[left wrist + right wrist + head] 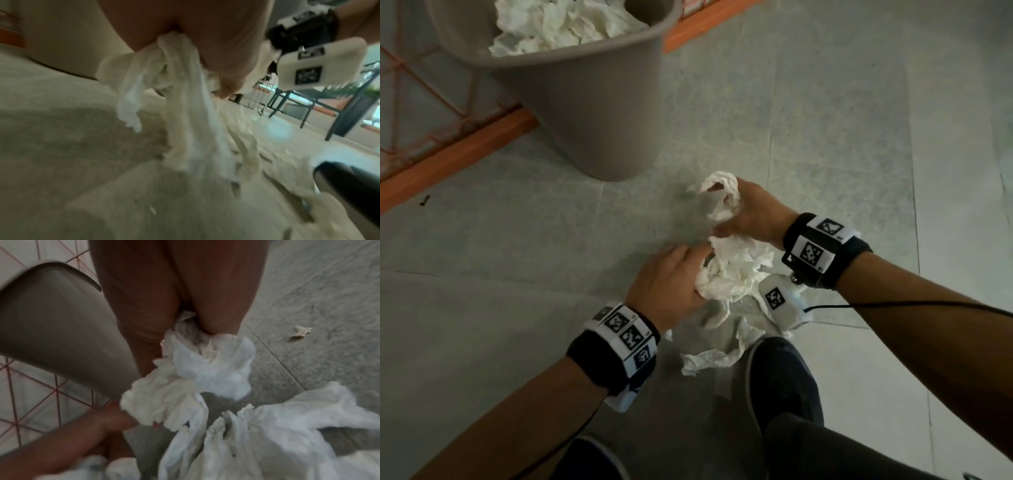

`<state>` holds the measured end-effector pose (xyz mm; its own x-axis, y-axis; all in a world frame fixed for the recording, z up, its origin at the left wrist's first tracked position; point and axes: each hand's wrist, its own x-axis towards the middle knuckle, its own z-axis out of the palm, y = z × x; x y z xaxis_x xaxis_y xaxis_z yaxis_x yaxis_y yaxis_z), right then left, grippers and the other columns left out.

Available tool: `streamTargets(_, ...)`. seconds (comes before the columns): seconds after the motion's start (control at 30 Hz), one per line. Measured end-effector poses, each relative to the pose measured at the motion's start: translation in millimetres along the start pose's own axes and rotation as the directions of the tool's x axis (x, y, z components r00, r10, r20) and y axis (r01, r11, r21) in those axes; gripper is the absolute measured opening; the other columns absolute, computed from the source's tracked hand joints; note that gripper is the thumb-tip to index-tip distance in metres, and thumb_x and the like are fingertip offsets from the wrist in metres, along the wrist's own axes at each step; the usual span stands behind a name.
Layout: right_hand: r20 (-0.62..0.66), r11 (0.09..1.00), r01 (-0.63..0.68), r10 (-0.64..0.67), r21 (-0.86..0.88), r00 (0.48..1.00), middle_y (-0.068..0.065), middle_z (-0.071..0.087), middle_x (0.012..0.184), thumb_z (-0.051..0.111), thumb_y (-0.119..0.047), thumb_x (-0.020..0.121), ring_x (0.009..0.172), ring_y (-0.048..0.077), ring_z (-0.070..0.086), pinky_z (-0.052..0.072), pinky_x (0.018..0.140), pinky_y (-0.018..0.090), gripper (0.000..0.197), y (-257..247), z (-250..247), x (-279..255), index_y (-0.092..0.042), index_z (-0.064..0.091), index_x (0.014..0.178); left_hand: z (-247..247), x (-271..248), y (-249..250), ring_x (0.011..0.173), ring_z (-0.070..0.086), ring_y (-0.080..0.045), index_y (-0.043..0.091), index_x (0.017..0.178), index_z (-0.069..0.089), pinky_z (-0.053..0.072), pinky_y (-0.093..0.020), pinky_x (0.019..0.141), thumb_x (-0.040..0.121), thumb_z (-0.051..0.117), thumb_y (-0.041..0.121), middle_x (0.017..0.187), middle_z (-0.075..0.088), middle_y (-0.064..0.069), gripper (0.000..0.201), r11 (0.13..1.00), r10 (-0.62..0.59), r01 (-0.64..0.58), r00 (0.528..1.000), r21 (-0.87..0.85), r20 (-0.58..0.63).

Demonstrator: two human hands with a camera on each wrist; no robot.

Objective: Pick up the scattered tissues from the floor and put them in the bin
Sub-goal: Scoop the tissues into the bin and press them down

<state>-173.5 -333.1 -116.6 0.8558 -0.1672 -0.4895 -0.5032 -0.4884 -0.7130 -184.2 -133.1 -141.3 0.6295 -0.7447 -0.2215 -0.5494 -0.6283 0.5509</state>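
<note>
My left hand (681, 274) grips a bunch of crumpled white tissues (736, 270) low over the floor; in the left wrist view the tissues (180, 91) trail down from my curled fingers. My right hand (743, 212) holds another crumpled tissue (722, 195), seen bunched in the fingers in the right wrist view (207, 363). More loose tissues (715, 353) lie on the floor by my shoe. The grey bin (571, 102) stands just beyond my hands, with white tissues (565, 24) piled inside it.
An orange metal rack frame (458, 147) runs behind the bin at the left. My dark shoe (780, 377) stands beside the loose tissues. A small paper scrap (301, 331) lies on the grey tiled floor. Dark-legged furniture (329, 104) stands farther off.
</note>
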Motion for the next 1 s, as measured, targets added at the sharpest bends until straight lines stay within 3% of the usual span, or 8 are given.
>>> streamTargets(0.13, -0.061, 0.995, 0.02, -0.026, -0.095, 0.998, -0.006, 0.055, 0.085, 0.059, 0.002, 0.075, 0.076, 0.016, 0.057, 0.045, 0.061, 0.022, 0.03, -4, -1, -8, -0.025, 0.065, 0.085, 22, 5, -10, 0.107, 0.055, -0.03, 0.03, 0.132, 0.049, 0.052, -0.042, 0.084, 0.07, 0.07, 0.049, 0.11, 0.061, -0.006, 0.067, 0.987, -0.029, 0.01, 0.993, 0.16, 0.116)
streamTargets(0.23, -0.084, 0.991, 0.037, -0.048, -0.126, 0.995, 0.004, 0.055, 0.092, 0.053, -0.002, 0.083, 0.081, 0.019, 0.053, 0.039, 0.063, 0.023, 0.038, 2, -7, -14, -0.034, 0.046, 0.066, 22, 13, -13, 0.096, 0.059, -0.031, 0.024, 0.114, 0.062, 0.052, -0.04, 0.078, 0.066, 0.078, 0.032, 0.105, 0.062, -0.007, 0.051, 0.995, -0.025, 0.017, 0.997, 0.101, 0.076)
streamTargets(0.3, -0.116, 0.992, 0.034, -0.048, -0.122, 0.992, -0.004, 0.057, 0.078, 0.052, -0.003, 0.084, 0.077, 0.018, 0.053, 0.037, 0.062, 0.022, 0.035, 7, -10, -12, -0.032, 0.05, 0.065, 15, 18, -15, 0.089, 0.06, -0.031, 0.018, 0.102, 0.064, 0.051, -0.039, 0.074, 0.061, 0.081, 0.026, 0.103, 0.061, -0.007, 0.046, 0.998, -0.057, 0.056, 0.998, 0.025, 0.032)
streamTargets(0.43, -0.029, 0.995, -0.02, 0.018, -0.099, 0.999, -0.004, 0.066, 0.085, 0.058, -0.021, 0.083, 0.079, 0.014, 0.059, 0.045, 0.07, 0.027, 0.016, 14, -9, -7, -0.02, 0.064, 0.098, -6, 17, -29, 0.072, 0.06, -0.028, 0.009, 0.085, 0.063, 0.052, -0.038, 0.063, 0.06, 0.081, 0.018, 0.092, 0.06, -0.006, 0.032, 0.99, -0.111, 0.095, 0.982, -0.107, -0.155)
streamTargets(0.63, 0.199, 0.88, 0.087, 0.009, -0.468, 0.98, -0.003, 0.044, 0.119, 0.074, -0.058, 0.067, 0.093, 0.018, 0.049, 0.047, 0.084, 0.036, 0.084, 24, 25, -7, -0.044, 0.03, 0.137, -43, 6, -45, 0.064, 0.059, -0.018, 0.022, 0.092, 0.06, 0.05, -0.031, 0.062, 0.068, 0.07, 0.001, 0.075, 0.061, 0.011, 0.034, 0.939, -0.252, 0.139, 0.901, -0.315, -0.353)
streamTargets(0.77, 0.141, 0.773, 0.172, -0.108, -0.611, 0.984, 0.006, 0.049, 0.115, 0.063, -0.05, 0.08, 0.094, 0.031, 0.058, 0.047, 0.073, 0.037, 0.055, 33, 47, -10, -0.026, 0.05, 0.128, -57, -4, -48, 0.065, 0.058, -0.024, 0.017, 0.075, 0.063, 0.045, -0.031, 0.061, 0.072, 0.057, 0.029, 0.073, 0.058, 0.004, 0.014, 0.966, -0.216, 0.131, 0.882, -0.222, -0.419)
streamTargets(0.87, 0.081, 0.823, 0.171, -0.152, -0.541, 0.985, 0.009, 0.056, 0.108, 0.061, -0.033, 0.085, 0.096, 0.034, 0.06, 0.041, 0.074, 0.033, 0.036, 39, 46, -7, -0.016, 0.061, 0.117, -58, -17, -31, 0.058, 0.049, -0.021, 0.023, 0.06, 0.046, 0.041, -0.031, 0.055, 0.075, 0.057, 0.055, 0.067, 0.048, 0.004, 0.037, 0.975, -0.199, 0.143, 0.899, -0.169, -0.39)
streamTargets(1.0, -0.096, 0.924, 0.171, -0.215, -0.342, 0.972, 0.003, 0.052, 0.092, 0.059, -0.006, 0.079, 0.085, 0.029, 0.059, 0.034, 0.07, 0.026, 0.022, 39, 36, -2, -0.011, 0.068, 0.098, -22, -42, 1, 0.068, 0.052, -0.014, 0.027, 0.075, 0.053, 0.042, -0.026, 0.052, 0.07, 0.067, 0.067, 0.08, 0.053, 0.007, 0.043, 0.99, 0.087, -0.064, 0.979, 0.128, -0.186)
